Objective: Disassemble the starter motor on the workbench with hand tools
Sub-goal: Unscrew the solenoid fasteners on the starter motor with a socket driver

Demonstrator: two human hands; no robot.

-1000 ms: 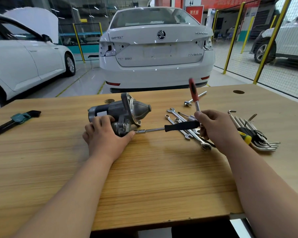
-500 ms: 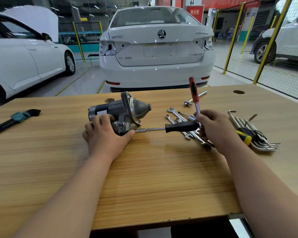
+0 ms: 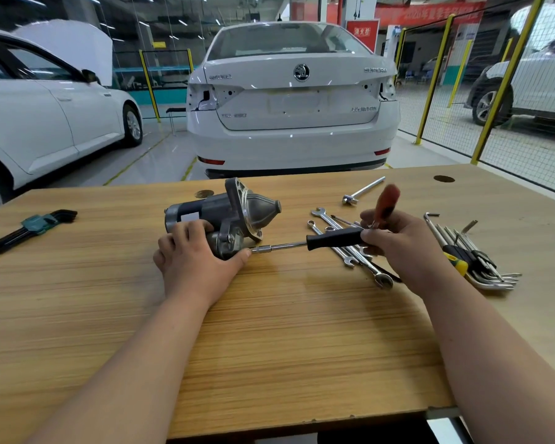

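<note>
The starter motor (image 3: 225,213) lay on its side on the wooden workbench (image 3: 269,347), dark grey barrel, bright flange, cone nose pointing right. The left hand (image 3: 196,261) curled over its barrel; the right hand (image 3: 394,241) gripped a black-handled driver (image 3: 334,238), tip against the motor, plus what looked like a blurred red-handled tool (image 3: 386,200).

Matt wood-grain workbench (image 3: 269,347); shiny metal wrenches (image 3: 350,251); starter motor (image 3: 225,213) metal.
</note>
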